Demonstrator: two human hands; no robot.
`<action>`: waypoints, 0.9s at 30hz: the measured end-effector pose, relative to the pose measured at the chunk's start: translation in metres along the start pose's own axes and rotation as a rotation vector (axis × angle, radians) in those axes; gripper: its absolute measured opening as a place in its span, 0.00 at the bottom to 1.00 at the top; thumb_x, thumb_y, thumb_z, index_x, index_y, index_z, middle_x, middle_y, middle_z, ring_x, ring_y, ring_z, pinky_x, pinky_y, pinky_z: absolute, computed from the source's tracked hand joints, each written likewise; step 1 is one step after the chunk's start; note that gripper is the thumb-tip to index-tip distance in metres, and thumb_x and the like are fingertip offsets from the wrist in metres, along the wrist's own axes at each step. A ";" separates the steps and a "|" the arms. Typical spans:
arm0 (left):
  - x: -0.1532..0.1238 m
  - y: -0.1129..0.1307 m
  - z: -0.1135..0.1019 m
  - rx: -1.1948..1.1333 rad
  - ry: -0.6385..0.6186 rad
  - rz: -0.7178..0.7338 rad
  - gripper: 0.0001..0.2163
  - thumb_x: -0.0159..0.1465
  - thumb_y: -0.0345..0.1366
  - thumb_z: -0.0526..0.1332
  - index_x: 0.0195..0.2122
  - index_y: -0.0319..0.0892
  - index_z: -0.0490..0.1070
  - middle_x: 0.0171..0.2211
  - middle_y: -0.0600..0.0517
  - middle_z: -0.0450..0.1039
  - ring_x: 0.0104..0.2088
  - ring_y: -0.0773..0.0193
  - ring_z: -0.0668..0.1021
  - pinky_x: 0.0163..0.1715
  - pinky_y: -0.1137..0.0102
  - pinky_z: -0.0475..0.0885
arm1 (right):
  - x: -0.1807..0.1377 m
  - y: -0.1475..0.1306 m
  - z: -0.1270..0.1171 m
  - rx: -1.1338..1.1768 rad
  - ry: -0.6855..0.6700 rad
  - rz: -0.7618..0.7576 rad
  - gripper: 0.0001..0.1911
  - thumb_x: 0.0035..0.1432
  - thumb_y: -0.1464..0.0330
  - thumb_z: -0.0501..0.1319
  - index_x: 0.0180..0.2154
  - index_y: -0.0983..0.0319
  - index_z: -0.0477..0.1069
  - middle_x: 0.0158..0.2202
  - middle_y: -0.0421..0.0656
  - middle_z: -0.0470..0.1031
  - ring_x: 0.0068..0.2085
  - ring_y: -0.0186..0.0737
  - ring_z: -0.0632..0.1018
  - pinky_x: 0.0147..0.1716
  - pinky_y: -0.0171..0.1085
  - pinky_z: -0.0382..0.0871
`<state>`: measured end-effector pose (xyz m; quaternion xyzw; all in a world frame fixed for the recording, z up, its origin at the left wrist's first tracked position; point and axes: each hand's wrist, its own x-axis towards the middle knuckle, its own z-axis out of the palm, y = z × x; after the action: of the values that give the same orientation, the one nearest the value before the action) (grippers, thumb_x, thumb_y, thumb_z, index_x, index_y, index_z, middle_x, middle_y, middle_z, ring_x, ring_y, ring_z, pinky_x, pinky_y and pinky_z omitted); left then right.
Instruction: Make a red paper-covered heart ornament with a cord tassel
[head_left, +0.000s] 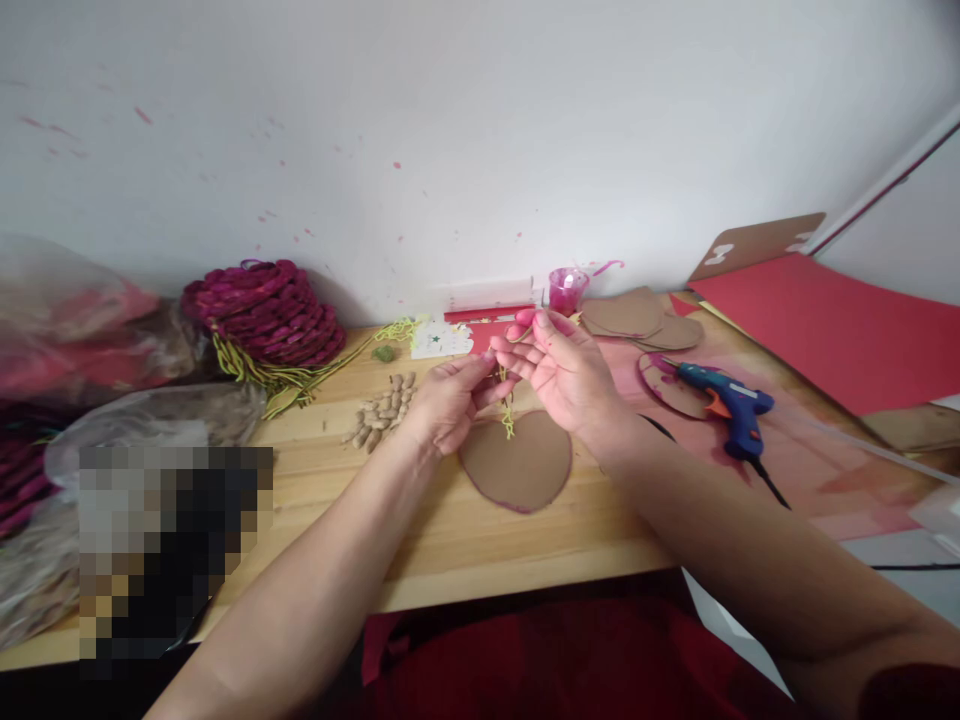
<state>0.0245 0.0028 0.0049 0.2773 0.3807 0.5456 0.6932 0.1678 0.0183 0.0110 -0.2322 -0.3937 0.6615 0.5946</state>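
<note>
Both hands meet over the middle of the table. My left hand (450, 400) pinches a thin yellow-green cord (508, 418), and its crinkled end hangs below the fingers. My right hand (566, 375) has thumb and forefinger closed on what looks like the upper part of this cord, its other fingers loosely curled. Just beneath the hands lies a rounded brown cardboard cutout (516, 470) with a purplish edge, partly covered by them. A pile of peanuts in shells (382, 412) lies left of my left hand.
At the left, a coil of magenta braid (266, 312) with yellow-green cords stands beside plastic bags (82, 330). A blue glue gun (739, 410) lies right, near red sheets (832, 330). Behind are a pink cup (568, 290) and more cardboard cutouts (626, 312). A wall closes off the back.
</note>
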 end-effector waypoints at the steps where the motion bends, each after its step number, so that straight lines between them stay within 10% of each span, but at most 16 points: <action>1: 0.000 0.000 0.000 0.005 -0.002 -0.004 0.06 0.66 0.25 0.63 0.33 0.32 0.79 0.31 0.48 0.79 0.30 0.68 0.82 0.35 0.74 0.81 | 0.000 0.000 0.000 0.003 -0.002 0.002 0.13 0.53 0.57 0.73 0.34 0.57 0.77 0.32 0.37 0.79 0.40 0.38 0.83 0.44 0.39 0.76; 27: 0.000 0.002 -0.004 0.189 -0.081 -0.016 0.09 0.63 0.35 0.69 0.32 0.33 0.77 0.27 0.47 0.78 0.21 0.72 0.76 0.21 0.80 0.72 | 0.007 -0.009 -0.007 0.015 0.068 0.020 0.14 0.51 0.58 0.75 0.34 0.59 0.78 0.31 0.37 0.79 0.37 0.38 0.83 0.41 0.38 0.76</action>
<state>0.0196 0.0028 0.0043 0.3604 0.4044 0.4900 0.6830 0.1777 0.0269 0.0153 -0.2544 -0.3659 0.6620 0.6026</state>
